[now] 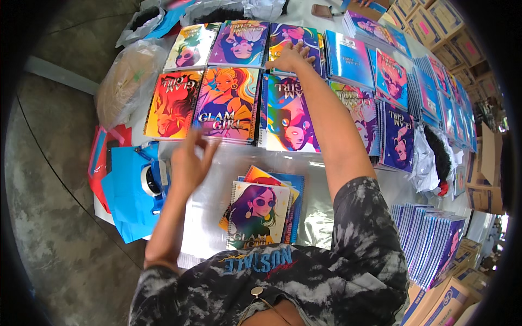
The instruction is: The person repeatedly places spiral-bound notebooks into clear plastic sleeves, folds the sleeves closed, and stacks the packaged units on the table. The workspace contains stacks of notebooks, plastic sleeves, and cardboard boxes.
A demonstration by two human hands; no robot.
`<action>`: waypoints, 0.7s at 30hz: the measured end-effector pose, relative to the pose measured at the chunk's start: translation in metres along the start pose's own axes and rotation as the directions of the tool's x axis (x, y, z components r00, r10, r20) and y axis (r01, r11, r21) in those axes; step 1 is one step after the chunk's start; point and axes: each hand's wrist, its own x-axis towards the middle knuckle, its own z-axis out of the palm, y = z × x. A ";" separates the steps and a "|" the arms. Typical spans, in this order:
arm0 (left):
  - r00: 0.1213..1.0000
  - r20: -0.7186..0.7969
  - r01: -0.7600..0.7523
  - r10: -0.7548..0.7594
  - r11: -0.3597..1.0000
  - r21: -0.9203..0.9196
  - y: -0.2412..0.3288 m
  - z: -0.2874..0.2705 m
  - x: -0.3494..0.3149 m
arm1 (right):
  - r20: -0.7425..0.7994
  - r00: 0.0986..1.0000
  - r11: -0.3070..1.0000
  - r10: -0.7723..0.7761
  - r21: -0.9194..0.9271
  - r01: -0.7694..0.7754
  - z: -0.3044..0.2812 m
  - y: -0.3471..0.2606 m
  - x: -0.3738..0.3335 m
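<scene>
tape dispenser [162, 176] sits left of the small notebook pile [261, 212]; beyond the pile's left side, my blurred left hand [189, 165] hangs open, empty. beyond its right side, my right hand [293, 57] spreads, unclenched, over a bright notebook stack [299, 35]; i'd best pinch only the top copy, keeping the rest square.

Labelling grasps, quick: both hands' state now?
Left hand: open, motion-blurred, nothing visibly held.
Right hand: open, spread over a back-row notebook; contact unclear.
</scene>
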 end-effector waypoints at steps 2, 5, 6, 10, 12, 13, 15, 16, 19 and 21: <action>0.988 -0.132 -0.098 0.080 0.986 -0.132 -0.003 0.016 0.079 | -0.034 0.999 0.997 -0.017 0.077 0.020 0.000 -0.015 -0.006; 0.988 -0.061 -0.144 0.140 0.988 -0.057 -0.018 0.074 0.198 | -0.101 0.991 0.636 -0.092 0.760 0.136 -0.027 0.025 0.023; 0.981 -0.060 -0.184 0.183 0.983 -0.011 -0.020 0.101 0.227 | -0.153 0.983 0.334 -0.105 0.925 0.180 -0.034 0.046 0.028; 0.983 0.178 -0.009 -0.048 0.952 0.307 0.012 0.145 0.240 | -0.431 0.890 -0.567 -0.147 0.774 0.281 -0.044 0.074 -0.037; 0.978 0.204 -0.109 0.040 0.934 0.341 0.021 0.149 0.243 | -0.445 0.874 -0.267 -0.194 0.882 0.389 -0.052 0.088 -0.084; 0.972 0.207 -0.165 0.110 0.949 0.269 0.012 0.145 0.258 | -0.439 0.869 -0.113 -0.230 0.899 0.424 -0.055 0.089 -0.100; 0.964 0.006 -0.258 0.265 0.932 0.254 -0.023 0.125 0.285 | -0.428 0.836 0.236 -0.344 0.822 0.518 -0.060 0.075 -0.127; 0.987 -0.012 -0.152 0.158 0.968 0.200 0.003 0.093 0.269 | -0.413 0.843 0.422 -0.346 0.733 0.533 -0.062 0.086 -0.142; 0.948 -0.239 -0.037 -0.208 0.678 -0.734 -0.012 0.000 0.193 | -0.607 0.731 0.139 -0.311 0.732 0.667 -0.074 0.086 -0.192; 0.925 -0.331 -0.179 -0.185 0.554 -0.813 0.009 -0.019 0.120 | -0.751 0.628 -0.090 -0.204 0.654 0.752 -0.081 0.092 -0.227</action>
